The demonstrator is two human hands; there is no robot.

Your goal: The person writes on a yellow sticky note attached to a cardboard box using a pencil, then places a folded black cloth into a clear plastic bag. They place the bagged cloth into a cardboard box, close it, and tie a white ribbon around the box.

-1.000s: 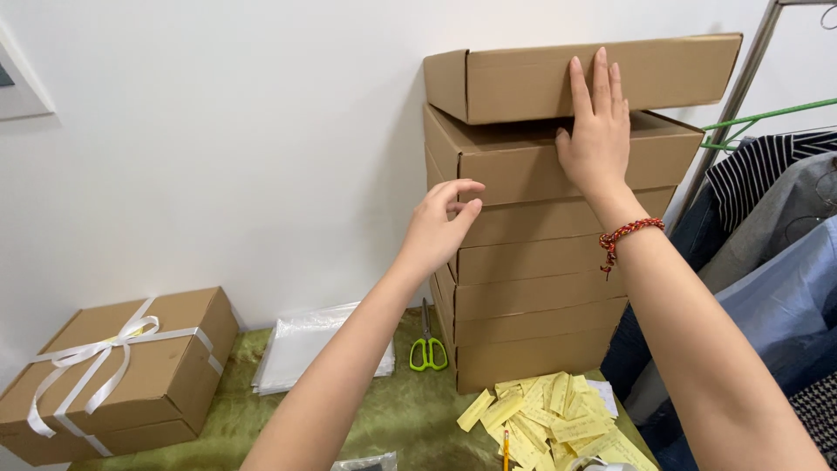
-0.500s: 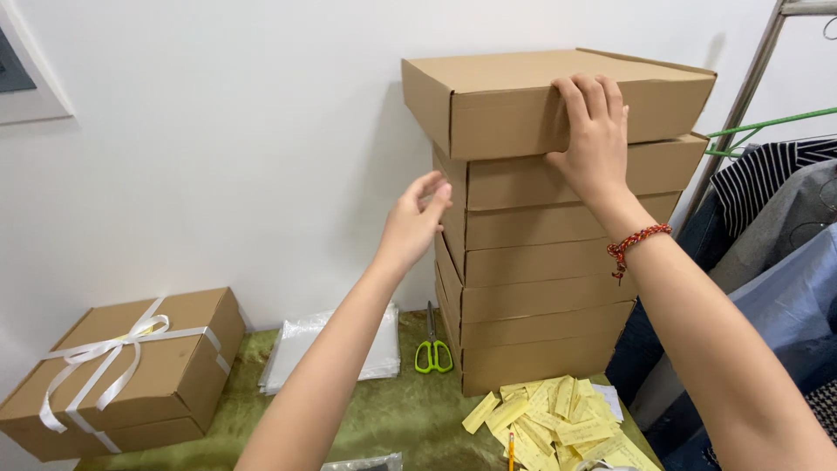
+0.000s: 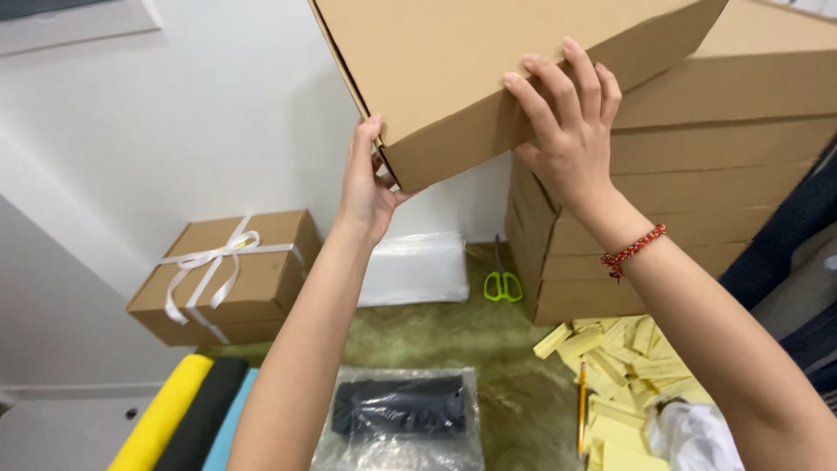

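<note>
Both hands are up on a flat brown cardboard box [image 3: 488, 70], which is held tilted in the air, up and to the left of the stack of matching boxes [image 3: 663, 201]. The left hand [image 3: 364, 187] clasps the box's lower left corner, thumb and fingers wrapped round the edge, so that grip is closed on the box. The right hand [image 3: 567, 131] lies spread against the box's near side, fingers splayed and pressed flat on the cardboard; this grip is wide, bearing on the box rather than wrapped round it. A red beaded bracelet [image 3: 632, 251] circles the right wrist.

The stack stands on a green cloth-covered desk [image 3: 453, 340], against a white wall. Just left of the stack's foot lie green-handled scissors [image 3: 502, 277], and further left a pile of clear plastic bags [image 3: 414, 266]. Well to the left of the stack sits a brown gift box tied with white ribbon [image 3: 228, 275]. In front of the stack is a scatter of yellow paper slips [image 3: 623, 366] with a pencil [image 3: 581, 408] beside them, and left of those a dark garment in a clear bag [image 3: 401, 414].
</note>
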